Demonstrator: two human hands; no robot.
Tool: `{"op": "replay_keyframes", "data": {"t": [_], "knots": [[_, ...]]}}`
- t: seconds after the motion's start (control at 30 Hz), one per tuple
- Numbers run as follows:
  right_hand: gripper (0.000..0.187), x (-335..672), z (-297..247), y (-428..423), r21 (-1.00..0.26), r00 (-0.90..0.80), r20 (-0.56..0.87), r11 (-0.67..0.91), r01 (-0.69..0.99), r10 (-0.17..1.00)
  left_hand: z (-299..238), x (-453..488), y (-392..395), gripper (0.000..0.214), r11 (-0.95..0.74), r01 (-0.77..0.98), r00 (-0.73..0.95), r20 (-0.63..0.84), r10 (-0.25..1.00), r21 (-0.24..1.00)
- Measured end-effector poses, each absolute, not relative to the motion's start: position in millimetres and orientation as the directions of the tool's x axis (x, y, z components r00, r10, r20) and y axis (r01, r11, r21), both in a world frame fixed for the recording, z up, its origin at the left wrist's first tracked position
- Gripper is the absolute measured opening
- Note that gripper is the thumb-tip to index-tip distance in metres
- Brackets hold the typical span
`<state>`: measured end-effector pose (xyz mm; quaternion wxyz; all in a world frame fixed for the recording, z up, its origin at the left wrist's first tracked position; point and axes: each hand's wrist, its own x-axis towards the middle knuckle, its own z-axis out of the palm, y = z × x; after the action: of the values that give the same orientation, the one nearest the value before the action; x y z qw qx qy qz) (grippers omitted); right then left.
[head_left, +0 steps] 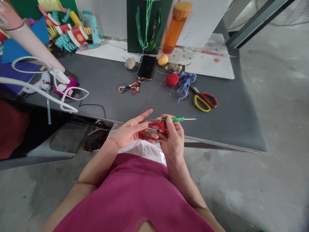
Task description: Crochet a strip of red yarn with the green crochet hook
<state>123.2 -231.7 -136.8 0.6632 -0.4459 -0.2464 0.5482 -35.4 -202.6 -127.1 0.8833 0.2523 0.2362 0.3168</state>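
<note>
Above the desk's front edge, my right hand (172, 138) is closed on a crochet hook (177, 119) with a green grip. A metal tip sticks out on each side of the grip. Also in these fingers is one end of a red crochet piece (162, 125). My left hand (130, 130) holds the piece's other part between thumb and lower fingers, its index finger stretched out. Thin red yarn runs from the left fingers up toward a red yarn ball (172, 79) on the desk. The lower left fingers partly hide the red piece.
On the grey desk (108, 80) lie scissors (205, 100), tangled blue yarn (185, 84), a phone (147, 67) with a bead strap and a beige ball (130, 63). Behind stand an orange bottle (176, 29) and green bag (132, 38). A white cable (36, 87) crosses the left.
</note>
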Motion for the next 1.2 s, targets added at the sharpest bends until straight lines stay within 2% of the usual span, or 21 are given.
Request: {"op": "replay_keyframes", "data": {"t": [0.13, 0.33, 0.5, 0.6, 0.77, 0.93, 1.07, 1.2], "knots": [[0.031, 123.9, -135.0, -229.9, -0.869, 0.286, -0.136, 0.025, -0.495, 0.949, -129.0, -33.5, -204.7, 0.101, 0.611, -0.416, 0.645, -0.255, 0.720, 0.673], [0.027, 125.8, -132.1, -230.5, -0.865, 0.275, -0.121, 0.035, -0.501, 0.954, -129.0, -36.0, -203.2, 0.100, 0.579, -0.392, 0.681, -0.198, 0.705, 0.715], [0.030, 126.6, -130.8, -230.9, -0.867, 0.280, -0.146, 0.014, -0.498, 0.949, -126.1, -36.5, -199.6, 0.098, 0.573, -0.387, 0.636, -0.240, 0.733, 0.722], [0.033, 131.4, -129.3, -228.9, -0.853, 0.252, -0.138, 0.014, -0.522, 0.958, -125.1, -37.4, -197.3, 0.092, 0.553, -0.386, 0.628, -0.229, 0.744, 0.738], [0.031, 139.7, -126.0, -226.8, -0.804, 0.115, -0.136, -0.042, -0.593, 0.984, -125.0, -37.7, -196.9, 0.082, 0.378, -0.333, 0.522, -0.166, 0.837, 0.864], [0.031, 142.3, -118.5, -230.5, -0.772, 0.067, -0.152, -0.076, -0.631, 0.986, -128.0, -38.6, -197.7, 0.074, 0.295, -0.315, 0.475, -0.119, 0.872, 0.902], [0.028, 146.6, -110.2, -236.5, -0.751, -0.004, -0.131, -0.102, -0.653, 0.991, -129.2, -42.3, -199.5, 0.061, 0.218, -0.283, 0.346, -0.113, 0.931, 0.934], [0.028, 146.5, -108.2, -238.6, -0.759, -0.002, -0.129, -0.101, -0.643, 0.992, -129.4, -50.4, -202.2, 0.054, 0.145, -0.271, 0.207, -0.090, 0.974, 0.952]]}}
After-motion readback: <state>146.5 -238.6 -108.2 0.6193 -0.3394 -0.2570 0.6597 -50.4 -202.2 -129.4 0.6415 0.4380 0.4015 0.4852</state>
